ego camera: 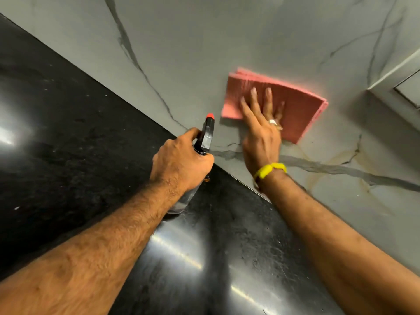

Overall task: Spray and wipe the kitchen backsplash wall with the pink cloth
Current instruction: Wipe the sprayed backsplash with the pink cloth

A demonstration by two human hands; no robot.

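Against the grey marble-look wall, just above where it meets the counter, the folded pink cloth lies flat, several layers thick, its edges fanned a little at the top corner. The right hand presses it there with straight, spread fingers laid over its lower left part; nothing is curled round the cloth, it is simply pinned under the palm and fingers. A ring sits on one finger and a yellow band circles the wrist.

Just to the left, the left hand grips the neck of a spray bottle, fingers wrapped tight, the black head with its orange tip aimed up at the wall near the cloth. The bottle's clear body shows below the fist, over the black counter.

By my reading the wiping is under way, not finished. Yellowish-brown stains show on the wall to the right of and below the cloth, beside a dark vein, so that patch appears not yet cleaned. Whether the wall under or around the cloth is wet with spray cannot be made out. A white ledge or frame juts out at the far right; the stretch of wall toward it and the wide area upward are likely left to do.
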